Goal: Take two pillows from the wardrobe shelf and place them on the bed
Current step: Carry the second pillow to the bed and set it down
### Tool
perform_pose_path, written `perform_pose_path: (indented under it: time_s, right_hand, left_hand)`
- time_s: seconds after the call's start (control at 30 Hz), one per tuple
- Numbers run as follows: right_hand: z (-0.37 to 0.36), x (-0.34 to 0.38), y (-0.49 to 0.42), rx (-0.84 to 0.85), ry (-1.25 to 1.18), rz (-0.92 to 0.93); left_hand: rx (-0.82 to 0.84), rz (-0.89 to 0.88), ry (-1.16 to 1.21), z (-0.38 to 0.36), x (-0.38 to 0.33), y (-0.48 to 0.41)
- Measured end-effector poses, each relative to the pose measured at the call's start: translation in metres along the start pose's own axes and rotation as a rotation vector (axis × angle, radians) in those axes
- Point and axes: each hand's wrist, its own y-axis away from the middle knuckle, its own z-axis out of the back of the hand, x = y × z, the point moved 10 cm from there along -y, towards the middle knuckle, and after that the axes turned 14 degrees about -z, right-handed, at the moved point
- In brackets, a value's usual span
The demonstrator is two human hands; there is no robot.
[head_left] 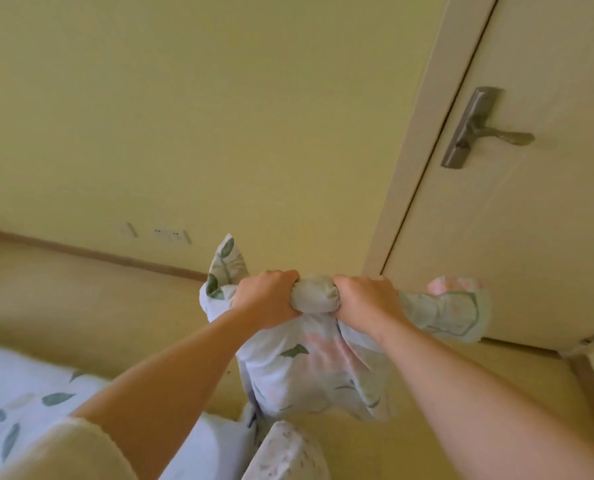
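Observation:
A pillow (309,368) in a pale cover printed with green leaves and pink patches hangs in front of me, bunched at its top edge. My left hand (268,299) and my right hand (368,299) grip that bunched edge side by side, both fists closed on the fabric. The pillow's corners stick out to the left and right of my fists. Its lower end hangs just above the bed (29,400), which has a matching leaf-print sheet at the lower left. A second speckled pillow or cushion (285,452) shows at the bottom edge.
A yellow wall (202,116) fills the background, with wall sockets (171,235) low down near the skirting. A closed door (531,220) with a metal lever handle (479,129) stands at the right. Wooden floor lies between bed and wall.

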Motion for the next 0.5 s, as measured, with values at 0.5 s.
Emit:
perform_pose_path:
  time_s: [0.5]
  right_hand:
    - [0.016, 0.192, -0.251, 0.067, 0.019, 0.362]
  left_hand:
    - [-0.049, 0.326, -0.018, 0.086, 0.249, -0.088]
